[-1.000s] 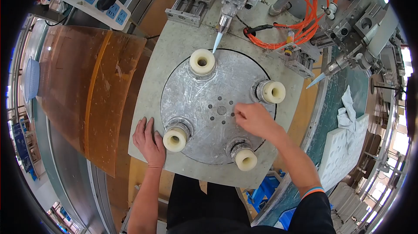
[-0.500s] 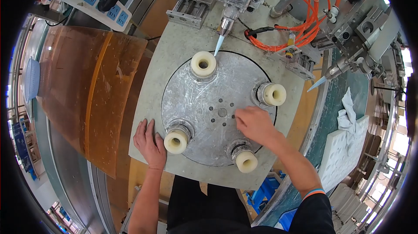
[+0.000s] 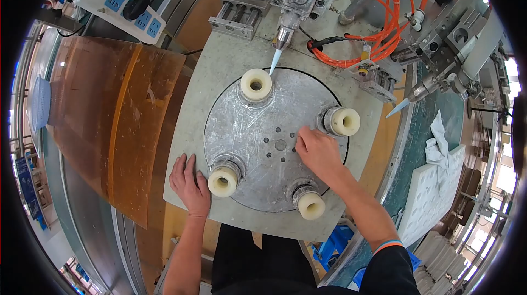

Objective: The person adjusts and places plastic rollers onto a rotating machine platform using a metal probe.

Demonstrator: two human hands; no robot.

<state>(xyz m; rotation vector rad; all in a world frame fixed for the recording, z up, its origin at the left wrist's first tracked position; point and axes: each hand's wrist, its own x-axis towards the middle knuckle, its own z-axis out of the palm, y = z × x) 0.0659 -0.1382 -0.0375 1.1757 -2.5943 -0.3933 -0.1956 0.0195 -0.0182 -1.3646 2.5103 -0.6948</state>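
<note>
My left hand [image 3: 190, 183] lies on the left front part of the grey table plate [image 3: 186, 124], fingers apart and holding nothing, beside a cream ring-shaped piece [image 3: 222, 182]. Over the right part of the round metal disc [image 3: 247, 135], my right hand [image 3: 318, 151] is curled closed; anything inside its fingers is hidden. Several cream ring pieces sit on holders around the disc: one at the back [image 3: 256, 84], one at the right [image 3: 345, 122] close to my right hand, and one at the front [image 3: 311, 206]. A pale blue nozzle tip [image 3: 275, 61] points down beside the back piece.
A second nozzle [image 3: 399, 107] hangs at the right, near coiled orange hoses [image 3: 379, 48]. A white power strip [image 3: 121, 4] is at the upper left above an amber transparent sheet [image 3: 126, 124]. On the right are a white perforated board [image 3: 431, 199] and a crumpled cloth [image 3: 437, 144].
My right hand has shifted slightly upward in the view and stays curled. My left hand rests in nearly the same place. The view has moved a little.
</note>
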